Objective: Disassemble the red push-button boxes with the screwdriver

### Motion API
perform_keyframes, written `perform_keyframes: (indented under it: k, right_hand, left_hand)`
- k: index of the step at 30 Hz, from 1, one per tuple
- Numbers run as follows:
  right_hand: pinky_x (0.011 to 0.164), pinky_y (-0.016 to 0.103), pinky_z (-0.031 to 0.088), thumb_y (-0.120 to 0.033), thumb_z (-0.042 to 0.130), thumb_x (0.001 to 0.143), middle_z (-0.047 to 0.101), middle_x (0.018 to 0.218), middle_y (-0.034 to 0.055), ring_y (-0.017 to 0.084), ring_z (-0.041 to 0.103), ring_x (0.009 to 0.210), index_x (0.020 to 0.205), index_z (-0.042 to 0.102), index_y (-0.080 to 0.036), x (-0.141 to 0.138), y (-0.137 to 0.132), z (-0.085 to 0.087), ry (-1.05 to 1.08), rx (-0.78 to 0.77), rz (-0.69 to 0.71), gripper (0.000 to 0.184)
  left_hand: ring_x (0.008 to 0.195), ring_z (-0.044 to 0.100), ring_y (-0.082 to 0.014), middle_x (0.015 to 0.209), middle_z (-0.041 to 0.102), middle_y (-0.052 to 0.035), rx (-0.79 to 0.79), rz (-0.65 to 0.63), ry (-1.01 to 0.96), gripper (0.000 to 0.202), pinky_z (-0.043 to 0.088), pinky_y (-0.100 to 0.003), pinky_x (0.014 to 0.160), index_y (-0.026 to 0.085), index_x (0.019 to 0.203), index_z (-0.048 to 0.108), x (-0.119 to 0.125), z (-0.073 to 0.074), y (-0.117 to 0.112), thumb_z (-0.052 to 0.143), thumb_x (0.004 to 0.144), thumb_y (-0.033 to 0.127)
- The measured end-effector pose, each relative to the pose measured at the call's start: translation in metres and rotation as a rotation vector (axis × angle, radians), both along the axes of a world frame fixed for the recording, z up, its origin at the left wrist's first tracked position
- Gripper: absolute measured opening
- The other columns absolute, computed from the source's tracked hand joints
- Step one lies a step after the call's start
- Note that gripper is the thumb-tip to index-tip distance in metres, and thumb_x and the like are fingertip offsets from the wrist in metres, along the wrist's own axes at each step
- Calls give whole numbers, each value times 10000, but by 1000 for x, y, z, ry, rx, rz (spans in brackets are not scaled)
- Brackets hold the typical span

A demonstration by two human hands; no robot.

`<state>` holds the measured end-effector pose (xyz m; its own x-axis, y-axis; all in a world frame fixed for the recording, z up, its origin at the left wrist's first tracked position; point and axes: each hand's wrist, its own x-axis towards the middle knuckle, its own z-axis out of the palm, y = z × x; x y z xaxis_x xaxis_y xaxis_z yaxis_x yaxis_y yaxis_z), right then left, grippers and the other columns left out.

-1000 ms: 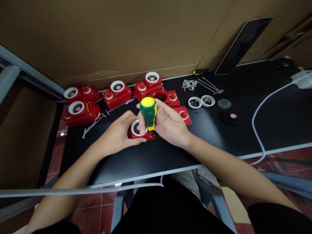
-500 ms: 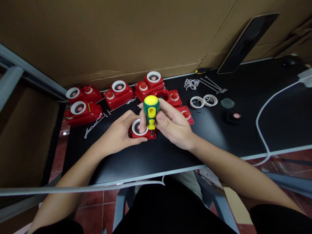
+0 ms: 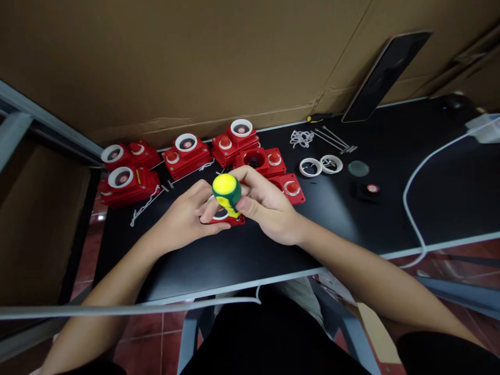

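My right hand (image 3: 269, 208) is closed around a stubby green and yellow screwdriver (image 3: 227, 190). The screwdriver leans over a red call-point box (image 3: 237, 221) with a white ring, near its front right corner; the tip is hidden by the handle. Gripping that box from the left is my left hand (image 3: 187, 216), its thumb along the front edge. Both hands cover most of the box. Just behind lie two red housings, one with an open round hole (image 3: 258, 160) and one with a red knob (image 3: 292, 188).
Several finished-looking red boxes (image 3: 187, 155) line the back left. To the right lie white rings (image 3: 310, 167) with screws, white cord (image 3: 301, 138), metal rods (image 3: 332, 138), a glass disc (image 3: 358, 168) and a black part (image 3: 367, 191). A white cable (image 3: 408, 198) crosses the right side.
The screwdriver handle has tilted to the left and nearer the left hand, with my right hand moving along. My left hand stays on the box. The whole view has shifted slightly.
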<state>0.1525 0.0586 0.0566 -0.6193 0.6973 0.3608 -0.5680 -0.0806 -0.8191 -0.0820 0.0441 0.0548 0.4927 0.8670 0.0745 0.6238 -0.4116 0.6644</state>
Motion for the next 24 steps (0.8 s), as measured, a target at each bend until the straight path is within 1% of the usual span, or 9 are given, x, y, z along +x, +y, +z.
perform_keyframes:
  k: [2,4,8,10,15,17,19,21,24]
  right_hand:
    - [891,285,598,-471,722,1105,688,1064,17,147,718,1000,1183,600,-218,-1,0,-1,-5,25,-60,292]
    - [870,285,603,-519,786,1051,653,1076,18,144,700,978,1161,617,-210,-3,1,-1,0,48,-109,369]
    - [787,279,621,-429,1033,799,647,996,-26,139,707,875,1041,579,-236,-9,3,-1,-19,41,-150,549]
    - [807,287,639,-384,1055,767,671,975,-38,142,736,864,1046,574,-242,-11,4,-4,2,-3,-143,574]
    - [862,359,656,-540,819,1011,696,943,-24,164,745,821,1232,567,-252,-15,5,-16,54,-99,-103,442]
    - [767,346,632,-606,689,1081,681,891,-23,154,678,716,1190,541,-258,-17,4,-18,70,-133,-95,395]
    - [642,314,561,-708,665,1055,630,805,-40,148,594,635,1126,517,-267,-19,3,-17,105,-159,-94,471]
    - [572,284,488,-752,787,946,598,781,-57,133,542,607,1081,511,-271,-19,3,-15,122,-146,-108,570]
    - [596,256,485,-562,975,846,627,826,-60,101,545,629,1049,552,-251,-19,4,-13,78,-88,-136,563]
  left_hand:
    - [910,692,-241,1033,696,-31,-12,5,6,383,585,-392,843,220,1019,697,0,0,0,873,908,542]
    - [910,686,-243,1044,690,-32,-33,18,4,400,576,-392,832,219,1028,693,1,2,0,877,898,549]
    - [910,680,-241,1072,678,-36,-39,23,1,390,567,-387,828,221,1073,697,4,5,0,845,918,547]
    - [903,674,-240,1061,674,-36,-27,19,6,389,569,-387,826,224,1067,691,3,5,0,829,932,562]
    - [940,679,-246,1075,673,-29,27,-10,17,399,585,-391,887,238,1143,694,0,4,2,869,921,520]
    - [931,678,-241,1086,665,-29,35,-1,26,429,585,-378,871,237,1182,698,0,4,2,879,916,520]
    - [946,686,-248,1113,663,-38,29,7,43,475,586,-373,855,232,1215,699,0,5,2,876,915,555]
    - [994,698,-265,1164,670,-54,23,10,60,522,589,-381,864,231,1256,694,0,6,2,868,916,586]
    - [1025,698,-272,1183,677,-59,28,13,73,496,588,-382,876,233,1253,692,0,6,2,859,925,566]
